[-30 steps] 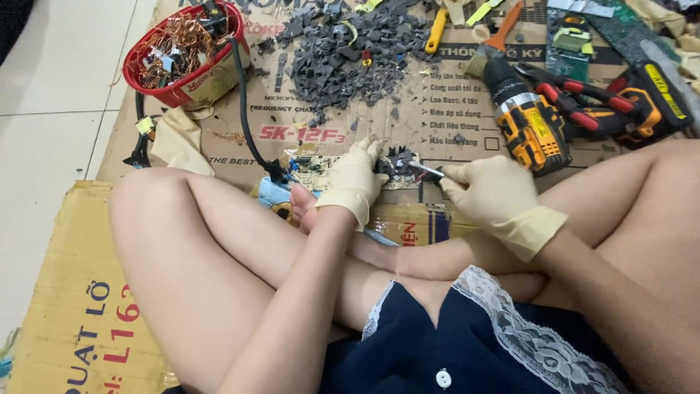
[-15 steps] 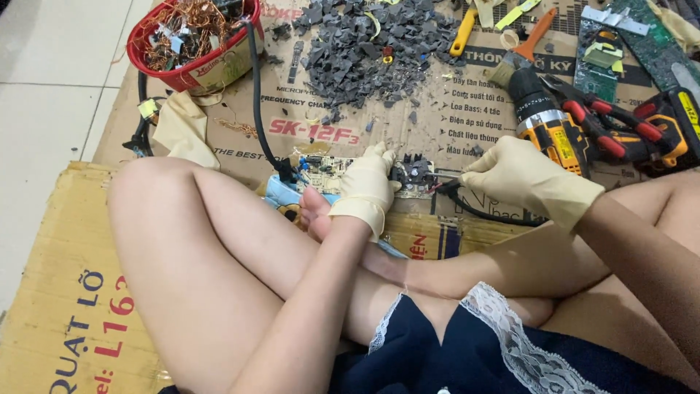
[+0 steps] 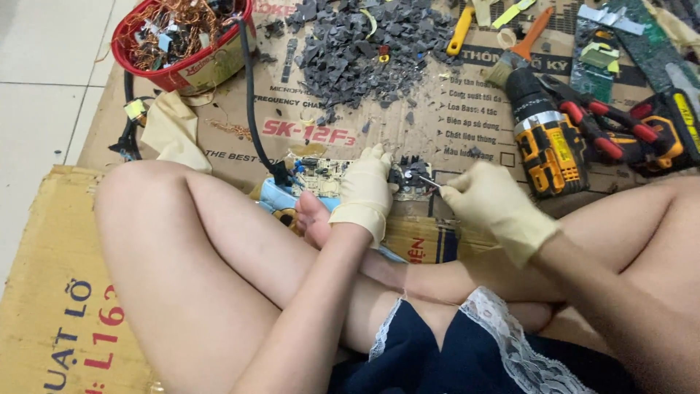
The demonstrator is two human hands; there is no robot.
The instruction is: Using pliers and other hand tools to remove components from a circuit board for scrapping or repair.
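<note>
Flattened cardboard (image 3: 233, 138) on tiled floor (image 3: 44, 80), red basket (image 3: 182, 69), grey fragments (image 3: 364, 44), cordless drill (image 3: 543, 135)

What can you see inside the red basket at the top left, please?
The red basket holds tangled copper wire and small scraps. Whatever lies beneath the tangle, and the basket's bottom, is covered.

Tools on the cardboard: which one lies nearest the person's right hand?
The yellow-and-black cordless drill, lying on its side just beyond the gloved right hand. The red-handled pliers and orange-handled brush lie farther off.
</note>
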